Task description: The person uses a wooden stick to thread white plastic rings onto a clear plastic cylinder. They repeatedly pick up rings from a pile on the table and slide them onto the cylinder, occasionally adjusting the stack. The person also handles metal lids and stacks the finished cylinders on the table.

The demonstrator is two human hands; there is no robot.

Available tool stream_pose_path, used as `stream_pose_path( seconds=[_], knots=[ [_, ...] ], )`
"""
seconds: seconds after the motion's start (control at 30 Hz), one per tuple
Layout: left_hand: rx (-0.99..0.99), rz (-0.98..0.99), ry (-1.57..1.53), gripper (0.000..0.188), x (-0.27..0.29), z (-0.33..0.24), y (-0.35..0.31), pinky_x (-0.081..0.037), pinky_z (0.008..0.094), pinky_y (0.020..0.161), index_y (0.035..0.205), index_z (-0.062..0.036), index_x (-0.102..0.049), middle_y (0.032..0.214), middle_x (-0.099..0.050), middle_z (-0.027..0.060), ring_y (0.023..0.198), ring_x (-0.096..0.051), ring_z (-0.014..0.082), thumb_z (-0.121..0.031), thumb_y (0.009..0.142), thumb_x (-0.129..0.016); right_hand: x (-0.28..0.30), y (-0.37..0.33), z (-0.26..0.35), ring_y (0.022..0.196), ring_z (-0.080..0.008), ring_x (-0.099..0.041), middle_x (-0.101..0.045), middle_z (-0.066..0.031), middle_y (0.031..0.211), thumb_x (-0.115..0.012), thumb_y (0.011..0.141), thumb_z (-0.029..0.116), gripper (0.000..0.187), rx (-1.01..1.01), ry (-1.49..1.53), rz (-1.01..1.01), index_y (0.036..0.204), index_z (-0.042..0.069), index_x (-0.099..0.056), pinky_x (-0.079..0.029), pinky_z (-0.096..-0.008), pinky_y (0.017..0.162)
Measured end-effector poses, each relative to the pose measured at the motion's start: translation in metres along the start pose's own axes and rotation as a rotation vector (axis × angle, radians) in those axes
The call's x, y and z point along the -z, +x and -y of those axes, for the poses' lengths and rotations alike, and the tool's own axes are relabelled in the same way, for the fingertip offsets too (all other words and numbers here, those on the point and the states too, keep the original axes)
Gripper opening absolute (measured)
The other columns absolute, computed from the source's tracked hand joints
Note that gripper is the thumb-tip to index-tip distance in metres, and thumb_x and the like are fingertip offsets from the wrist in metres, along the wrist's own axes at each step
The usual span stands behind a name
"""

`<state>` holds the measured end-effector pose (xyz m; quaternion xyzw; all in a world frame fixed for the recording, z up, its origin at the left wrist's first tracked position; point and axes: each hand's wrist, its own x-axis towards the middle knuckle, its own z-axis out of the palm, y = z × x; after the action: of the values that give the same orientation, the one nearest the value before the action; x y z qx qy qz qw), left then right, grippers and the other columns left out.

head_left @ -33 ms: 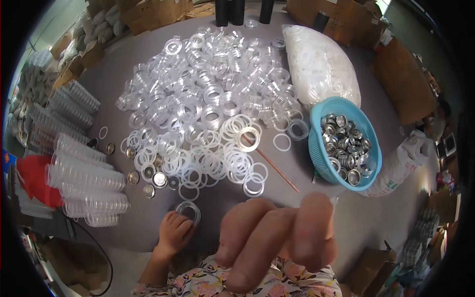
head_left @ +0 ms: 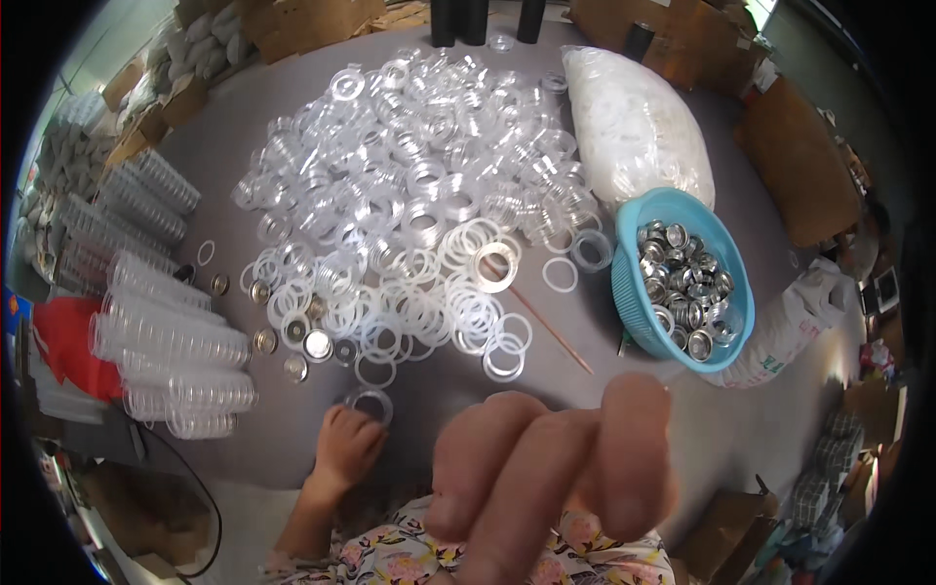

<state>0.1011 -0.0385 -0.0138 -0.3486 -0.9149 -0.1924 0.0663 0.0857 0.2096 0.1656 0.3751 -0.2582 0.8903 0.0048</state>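
Observation:
Low on the left, my left hand (head_left: 348,446) rests at the table with its fingers closed on the rim of a clear plastic ring (head_left: 386,406). My right hand (head_left: 546,468) is raised close to the camera and looks very large. Its fingers are bent toward the thumb, and anything between them is hidden. Ahead of the left hand lie many loose flat white rings (head_left: 419,317). Behind these spreads a big heap of clear plastic threaded rings (head_left: 419,166). A few small metal caps (head_left: 318,344) sit at the heap's near left.
Stacks of clear plastic cups (head_left: 175,336) line the left side, beside red cloth (head_left: 70,346). A blue basket (head_left: 632,292) of metal caps stands right, below a stuffed clear bag (head_left: 639,127). A thin brown stick (head_left: 551,331) lies between. Cardboard boxes (head_left: 302,29) stand behind.
The whole view has shifted slightly. My right thumb is a little farther right; my left hand still has the clear ring.

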Motion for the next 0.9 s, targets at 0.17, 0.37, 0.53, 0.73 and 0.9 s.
stream_pose_path(
  seconds=[0.17, 0.37, 0.53, 0.73, 0.9],
  knots=[
    [0.101, -0.280, -0.604, 0.032, 0.049, -0.026, 0.017, -0.040, 0.0373, 0.078, 0.094, -0.0065, -0.056, 0.090, -0.056, 0.0091, 0.085, -0.052, 0.0255, -0.018, 0.068, -0.070, -0.043, 0.011, -0.015, 0.074, -0.0198, -0.053, -0.058, -0.0223, 0.094, -0.045, 0.093, 0.024, 0.014, 0.006, 0.120, -0.032, 0.092, 0.011, -0.040, -0.045, -0.0272, 0.064],
    [-0.600, -0.065, -2.181, 0.024, 0.140, -0.094, 0.044, -0.040, 0.0363, 0.076, 0.092, -0.0063, -0.050, 0.088, -0.058, 0.0165, 0.086, -0.054, 0.0277, -0.029, 0.086, -0.049, -0.057, -0.034, -0.005, 0.049, -0.0227, -0.045, -0.056, -0.0106, 0.069, -0.027, 0.095, 0.026, 0.021, -0.101, 0.138, 0.025, 0.084, 0.011, -0.037, -0.034, -0.0310, 0.043],
    [-0.759, 0.306, -2.359, 0.022, 0.162, -0.095, 0.032, -0.040, 0.0368, 0.079, 0.093, -0.0047, -0.051, 0.095, -0.058, 0.0182, 0.090, -0.055, 0.0288, -0.026, 0.088, -0.046, -0.060, -0.073, 0.028, 0.037, -0.0176, -0.034, -0.051, -0.0064, 0.062, -0.027, 0.095, 0.029, 0.030, -0.385, 0.283, 0.114, 0.072, 0.011, -0.034, -0.027, -0.0288, 0.034],
    [-0.842, 0.410, -2.419, 0.022, 0.174, -0.090, 0.016, -0.039, 0.0375, 0.082, 0.095, -0.0029, -0.051, 0.104, -0.058, 0.0202, 0.094, -0.056, 0.0300, -0.021, 0.090, -0.041, -0.077, -0.063, -0.010, 0.050, -0.0128, -0.046, -0.053, -0.0195, 0.095, -0.046, 0.090, 0.011, 0.011, -0.179, 0.687, 0.301, 0.089, 0.005, -0.055, -0.039, -0.0231, 0.042],
    [-0.949, 0.375, -2.405, 0.022, 0.185, -0.084, -0.007, -0.039, 0.0380, 0.085, 0.096, -0.0014, -0.052, 0.112, -0.057, 0.0219, 0.098, -0.057, 0.0311, -0.017, 0.092, -0.037, -0.080, -0.039, -0.006, 0.054, -0.0175, -0.053, -0.055, -0.0241, 0.112, -0.047, 0.091, 0.018, 0.013, -0.310, 0.767, 0.683, 0.096, 0.008, -0.041, -0.042, -0.0267, 0.041]
  ],
)
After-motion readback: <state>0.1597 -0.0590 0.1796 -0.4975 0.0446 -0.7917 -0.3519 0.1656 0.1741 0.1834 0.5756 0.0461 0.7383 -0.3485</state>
